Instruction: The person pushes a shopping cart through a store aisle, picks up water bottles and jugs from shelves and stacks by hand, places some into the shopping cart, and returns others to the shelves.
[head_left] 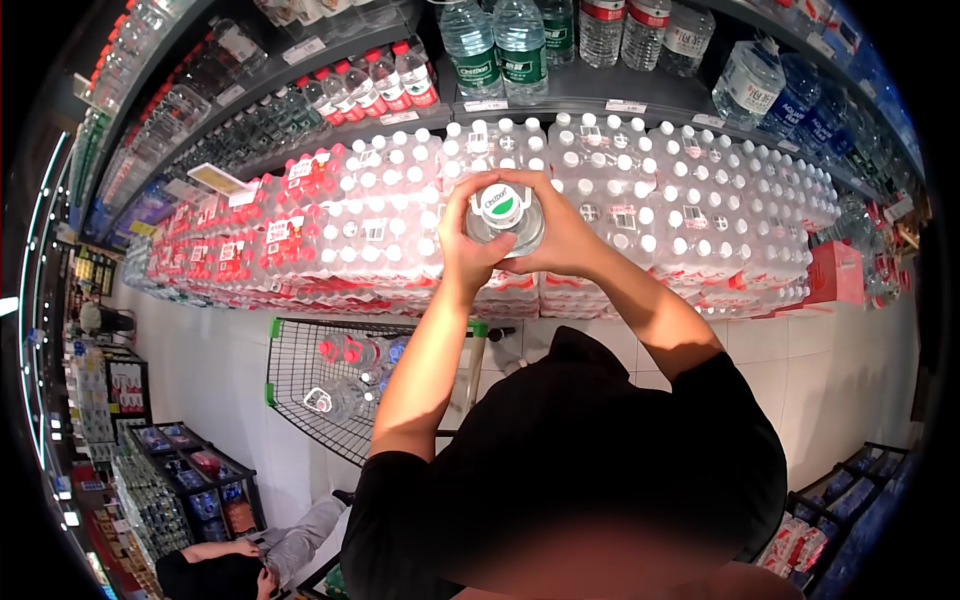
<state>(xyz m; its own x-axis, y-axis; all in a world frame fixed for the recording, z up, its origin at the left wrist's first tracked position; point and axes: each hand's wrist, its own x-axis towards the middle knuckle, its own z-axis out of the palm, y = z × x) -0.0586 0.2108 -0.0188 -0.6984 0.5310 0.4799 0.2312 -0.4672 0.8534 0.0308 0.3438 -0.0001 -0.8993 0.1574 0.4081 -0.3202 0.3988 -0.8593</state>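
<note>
Both hands hold a large clear water bottle [510,222], seen from above with its white-and-green round top and white carry handle toward me. My left hand [463,245] wraps its left side, with the thumb lying across the near side. Around the right side curls my right hand [562,232], its fingers bent over the far edge. Beneath and around the bottle lie shrink-wrapped packs of white-capped bottles [600,185]. Whether the bottle rests on them or is held above, I cannot tell. The bottle's lower part is hidden.
Below my left forearm stands a wire shopping cart [290,365] with red-capped bottles [350,350] and a large handled bottle [340,398] inside. Shelves with large green-labelled bottles [475,65] rise behind the packs. Another person [225,570] is at lower left. A red box [835,272] stands at right.
</note>
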